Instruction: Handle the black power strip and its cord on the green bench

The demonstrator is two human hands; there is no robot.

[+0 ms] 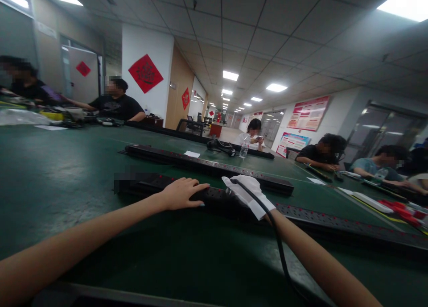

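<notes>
My left hand (182, 194), bare, rests with its fingers apart on a long black bar (337, 224) dotted with red spots. In a white glove, my right hand (249, 192) is closed around a tool over the same bar. A thick black cable (280, 249) runs from that tool across the back of the glove and down past my forearm. Most of the tool is hidden by the glove; a small metallic bit shows at the fingers, so I cannot tell its kind.
Parallel to the bar lies a second black bar (207, 166) on the green table (83, 164). Behind it are a white paper slip (191, 154), a clear bottle (244, 147) and a black corded object (221, 147). Several people sit around the table.
</notes>
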